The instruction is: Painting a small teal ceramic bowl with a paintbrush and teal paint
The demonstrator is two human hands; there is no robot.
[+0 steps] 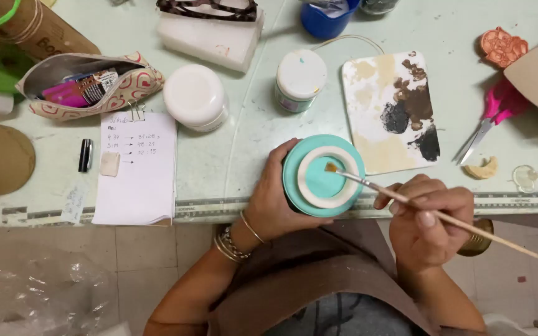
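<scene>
Now my left hand point(273, 200) wraps the round turquoise lid point(323, 175); right-hand point(429, 218) fingers pinch a slim wooden brush point(406, 200), bristles on its glossy centre, smeared palette point(390, 112) just beyond.

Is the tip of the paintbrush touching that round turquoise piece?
Touching. The head view shows the paintbrush bristles resting on the turquoise round piece, inside its white ring, with no gap visible.

Two white-lidded paint jars point(195, 96) point(300, 79) mid-table — cardboard tube point(38, 28) far left, small white label point(75, 204) at table edge
</scene>
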